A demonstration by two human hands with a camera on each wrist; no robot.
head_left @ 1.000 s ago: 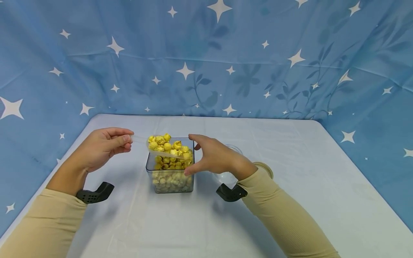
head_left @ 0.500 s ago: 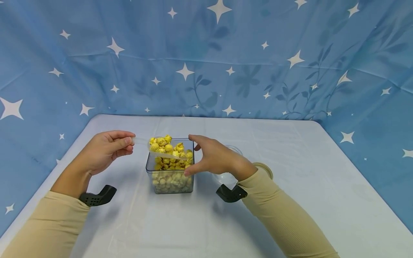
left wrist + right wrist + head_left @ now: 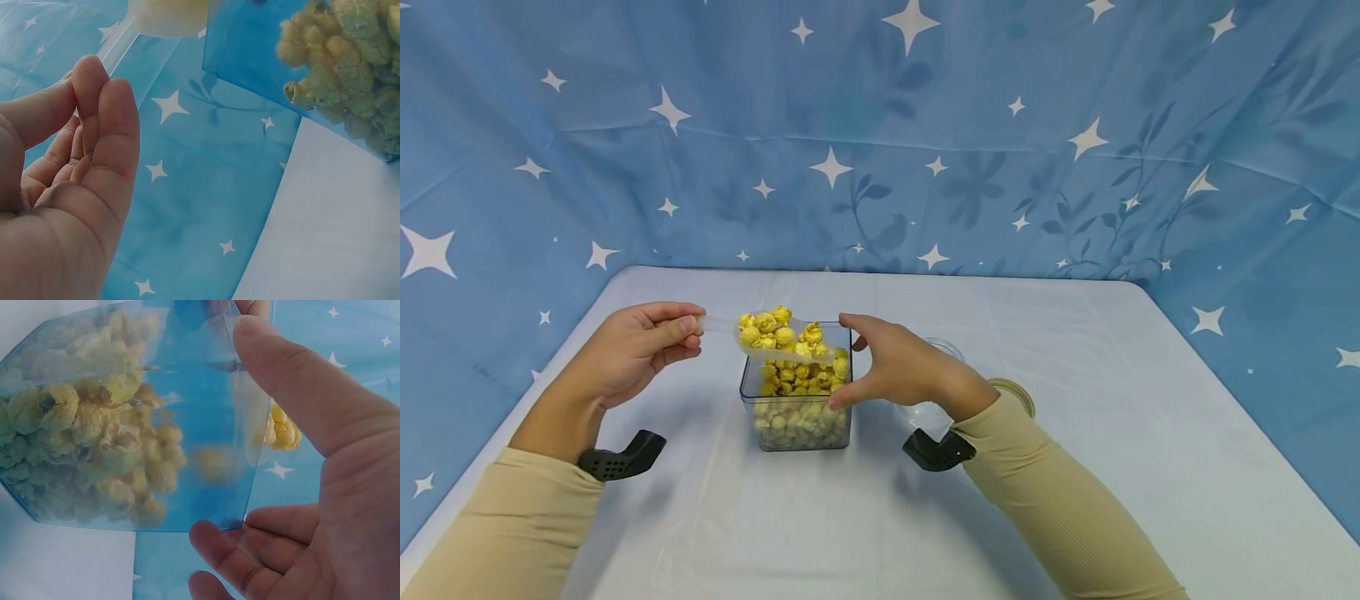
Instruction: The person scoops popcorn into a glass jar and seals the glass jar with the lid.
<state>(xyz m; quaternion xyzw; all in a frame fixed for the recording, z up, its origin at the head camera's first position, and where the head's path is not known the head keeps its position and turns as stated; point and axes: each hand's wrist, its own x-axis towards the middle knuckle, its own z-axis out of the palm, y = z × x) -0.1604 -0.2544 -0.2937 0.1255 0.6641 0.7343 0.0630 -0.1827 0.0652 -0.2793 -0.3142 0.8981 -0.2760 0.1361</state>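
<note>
In the head view my left hand (image 3: 643, 350) pinches the handle end of a translucent scoop (image 3: 718, 325) between thumb and fingers. Yellow popcorn (image 3: 766, 327) is heaped in the scoop, which lies level over a clear square bin (image 3: 805, 425). More popcorn fills the lower part of the bin. My right hand (image 3: 891, 358) grips the bin's right side, thumb at the near corner and fingers at the far one. The right wrist view shows that thumb (image 3: 275, 362) against the clear wall. In the left wrist view the pinching fingertips (image 3: 119, 106) are beside the bin (image 3: 250, 56).
Behind my right wrist stands a clear round jar (image 3: 925, 414), partly hidden. A gold-rimmed round lid (image 3: 1017, 392) lies beside it, partly covered by my forearm. The white table (image 3: 850, 525) meets a blue star-patterned cloth (image 3: 880, 125) at the back.
The scoop with its popcorn dipped slightly right, then rose a little and shifted left with my left hand. My right hand and the bin have stayed in place.
</note>
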